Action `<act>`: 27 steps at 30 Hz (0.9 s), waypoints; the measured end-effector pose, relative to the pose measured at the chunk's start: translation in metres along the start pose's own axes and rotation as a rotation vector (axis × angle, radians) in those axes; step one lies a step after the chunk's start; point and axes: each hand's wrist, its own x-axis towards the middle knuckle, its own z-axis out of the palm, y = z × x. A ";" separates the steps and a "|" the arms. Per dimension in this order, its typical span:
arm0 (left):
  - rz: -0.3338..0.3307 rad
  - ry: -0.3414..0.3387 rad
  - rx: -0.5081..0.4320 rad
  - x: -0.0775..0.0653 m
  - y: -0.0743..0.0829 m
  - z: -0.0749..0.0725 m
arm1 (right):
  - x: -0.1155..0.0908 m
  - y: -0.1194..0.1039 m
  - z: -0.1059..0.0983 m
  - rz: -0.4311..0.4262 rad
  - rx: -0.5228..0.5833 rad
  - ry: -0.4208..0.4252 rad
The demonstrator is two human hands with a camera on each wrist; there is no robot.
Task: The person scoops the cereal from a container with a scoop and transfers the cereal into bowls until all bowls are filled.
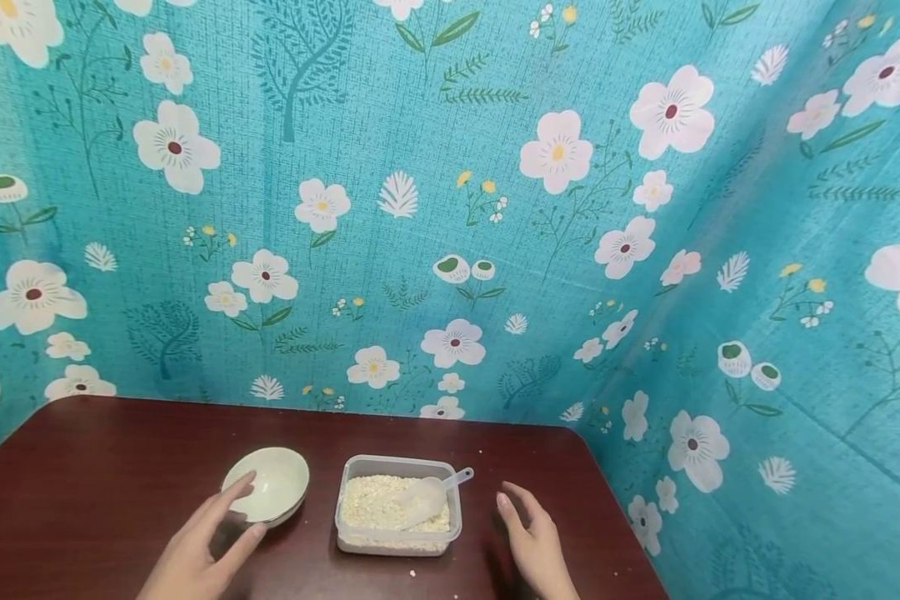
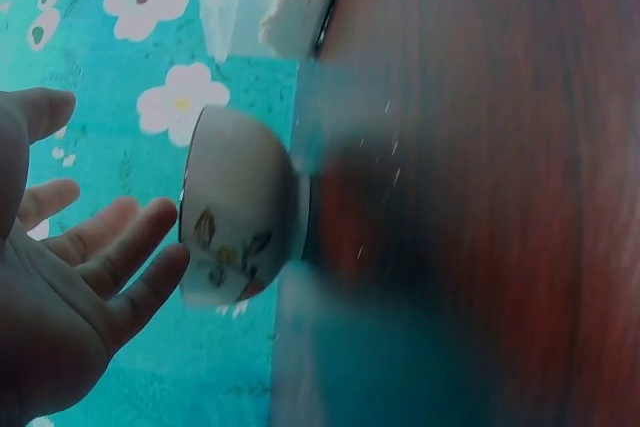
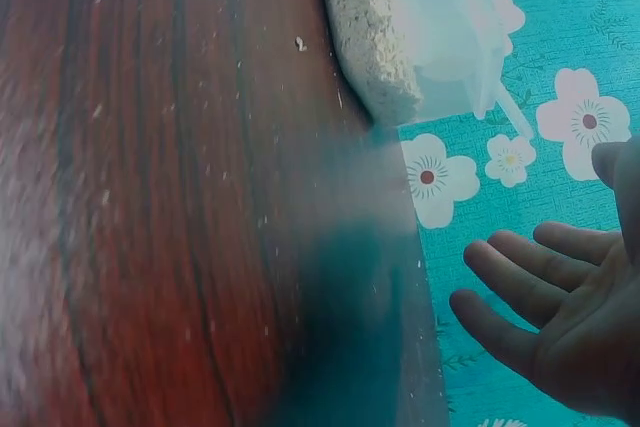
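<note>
Head view: rectangular clear plastic tub (image 1: 393, 544) on dark red-brown wooden tbl (image 1: 120, 467), holding pale flakes (image 1: 369, 500) w/ translucent white plastic scoop (image 1: 426, 497) lying in them. Round white ceramic bowl (image 1: 281, 481) left of tub; L hand (image 1: 198, 550) beside it, R hand (image 1: 534, 540) right of tub, both gripping nothing. L wrist: bowl upright, floral print (image 2: 230, 252) outside, fingertips (image 2: 165, 212) near rim. R wrist: flakes slope inside tub, R hand apart.

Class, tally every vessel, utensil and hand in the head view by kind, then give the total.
Flower-patterned bowl: 1
Rectangular plastic container: 1
Plastic scoop: 1
Hands (left hand, right hand): 2
Total: 5
</note>
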 end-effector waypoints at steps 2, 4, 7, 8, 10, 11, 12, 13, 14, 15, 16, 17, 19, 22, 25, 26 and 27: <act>0.018 0.017 -0.035 -0.001 0.004 0.007 | 0.001 -0.002 0.002 -0.006 0.037 -0.003; 0.035 0.031 -0.070 -0.002 0.008 0.014 | 0.001 -0.003 0.004 -0.016 0.080 -0.015; 0.048 0.043 -0.111 -0.003 0.013 0.022 | 0.002 -0.005 0.007 -0.023 0.136 -0.035; 0.051 0.044 -0.122 -0.003 0.015 0.024 | 0.003 -0.005 0.008 -0.022 0.153 -0.041; 0.060 0.046 -0.146 -0.003 0.017 0.029 | 0.003 -0.005 0.009 -0.015 0.180 -0.056; 0.060 0.043 -0.157 -0.003 0.017 0.032 | 0.004 -0.006 0.010 -0.011 0.184 -0.061; 0.068 0.046 -0.169 -0.002 0.017 0.034 | 0.004 -0.006 0.010 -0.007 0.189 -0.069; 0.083 0.051 -0.185 -0.002 0.017 0.037 | 0.005 -0.006 0.011 -0.005 0.190 -0.072; 0.089 0.050 -0.197 -0.002 0.017 0.039 | 0.005 -0.007 0.012 -0.003 0.194 -0.077; 0.090 0.047 -0.208 -0.001 0.017 0.041 | 0.006 -0.007 0.012 -0.002 0.198 -0.082; 0.091 0.047 -0.218 -0.001 0.016 0.043 | 0.006 -0.008 0.012 -0.002 0.199 -0.087; 0.086 0.044 -0.229 0.000 0.016 0.045 | 0.007 -0.008 0.013 -0.001 0.205 -0.092; 0.073 0.028 -0.255 0.000 0.016 0.048 | 0.008 -0.009 0.013 -0.002 0.233 -0.105; 0.020 -0.020 -0.300 0.002 0.017 0.051 | 0.011 -0.010 0.014 0.027 0.295 -0.127; -0.020 -0.066 -0.354 0.004 0.019 0.055 | 0.014 -0.012 0.014 0.082 0.362 -0.136; -0.028 -0.072 -0.369 0.004 0.019 0.057 | 0.015 -0.013 0.015 0.097 0.380 -0.135; -0.037 -0.076 -0.384 0.005 0.020 0.059 | 0.016 -0.014 0.016 0.103 0.394 -0.134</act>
